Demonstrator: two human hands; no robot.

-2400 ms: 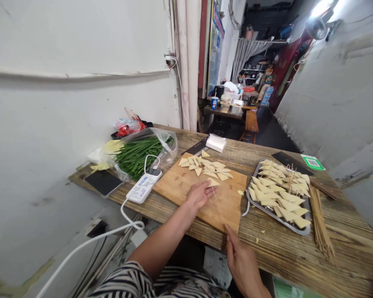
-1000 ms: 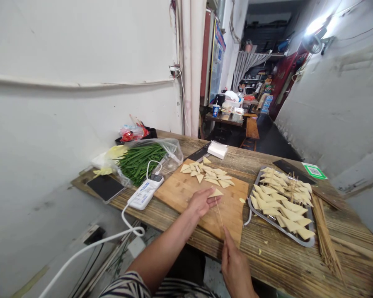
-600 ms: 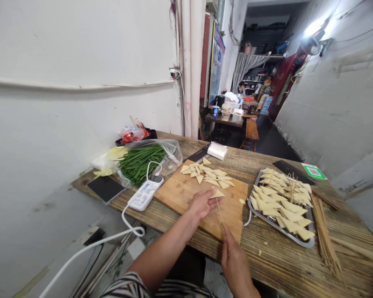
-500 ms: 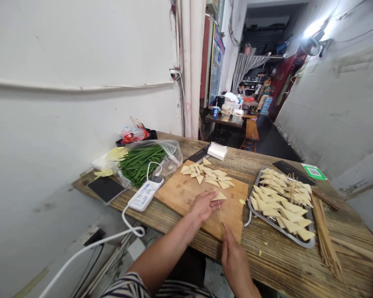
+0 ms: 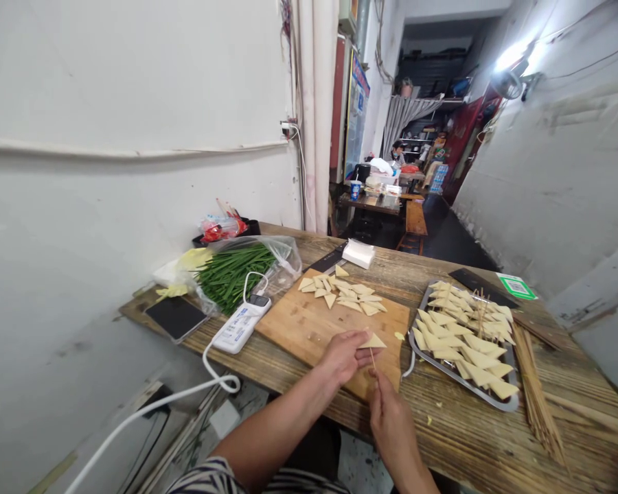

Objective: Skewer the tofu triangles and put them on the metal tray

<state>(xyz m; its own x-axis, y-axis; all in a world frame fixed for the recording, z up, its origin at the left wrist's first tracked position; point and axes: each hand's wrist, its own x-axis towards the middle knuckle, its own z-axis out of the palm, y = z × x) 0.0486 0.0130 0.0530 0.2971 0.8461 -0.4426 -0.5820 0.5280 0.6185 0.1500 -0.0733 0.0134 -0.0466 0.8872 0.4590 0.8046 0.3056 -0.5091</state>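
Note:
My left hand (image 5: 346, 355) holds a pale yellow tofu triangle (image 5: 373, 341) between thumb and fingers, just above the wooden cutting board (image 5: 293, 324). Pinched in my right hand (image 5: 390, 406) is a thin bamboo skewer (image 5: 373, 359), its upper end meeting the lower edge of that triangle. Whether the tip has gone into it I cannot tell. Several loose tofu triangles (image 5: 347, 295) lie at the back of the board. To the right, a metal tray (image 5: 426, 357) carries rows of triangles on skewers. A bundle of bare skewers (image 5: 538, 391) lies beside the tray.
Bagged green chives (image 5: 237, 271), a white power strip (image 5: 242, 326) with its cable and a dark phone (image 5: 176, 315) are on the left. A knife (image 5: 329, 258) and white tissue pack (image 5: 359, 253) sit behind the board. Farther back, a person (image 5: 397, 152) is near another table.
My left hand has moved slightly right and toward me with the triangle. Less of the skewer shows between my two hands, which are closer together.

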